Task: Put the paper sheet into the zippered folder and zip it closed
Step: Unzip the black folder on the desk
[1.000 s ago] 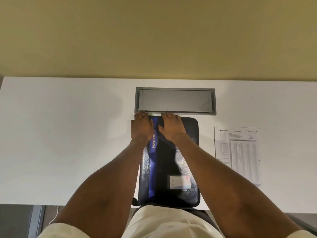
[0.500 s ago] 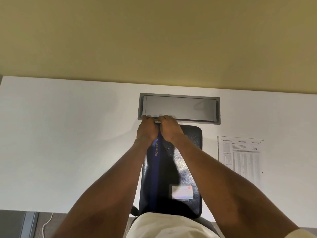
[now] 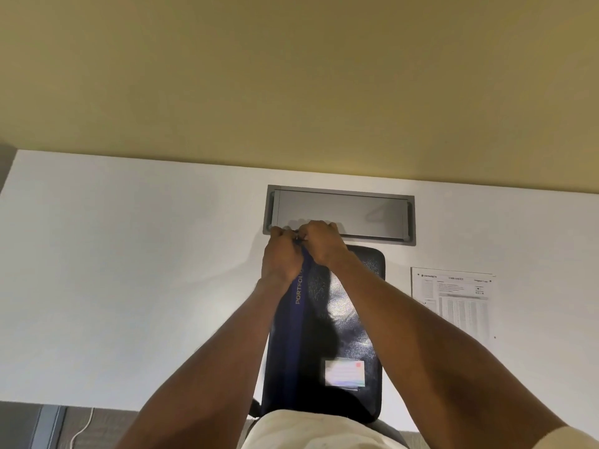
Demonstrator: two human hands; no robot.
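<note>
A dark zippered folder (image 3: 343,322) with a blue stripe reading "PORTFOLIO" and a white label lies lengthwise on the white table (image 3: 129,286), straight in front of me. My left hand (image 3: 281,254) and my right hand (image 3: 321,243) are both closed on the folder's far top edge, knuckles almost touching, pinching something small between them that looks like the zipper. The fingertips hide that spot. The printed paper sheet (image 3: 457,303) lies flat on the table to the right of the folder, apart from it.
A grey metal cable hatch (image 3: 340,210) is set into the table just beyond my hands. The yellow wall (image 3: 291,76) rises behind the table's far edge. A white cable (image 3: 82,426) hangs below the near left edge, over grey floor.
My hands went from lying flat and apart on the folder's top edge to bunched together and gripping it at the centre left. The view has tilted slightly.
</note>
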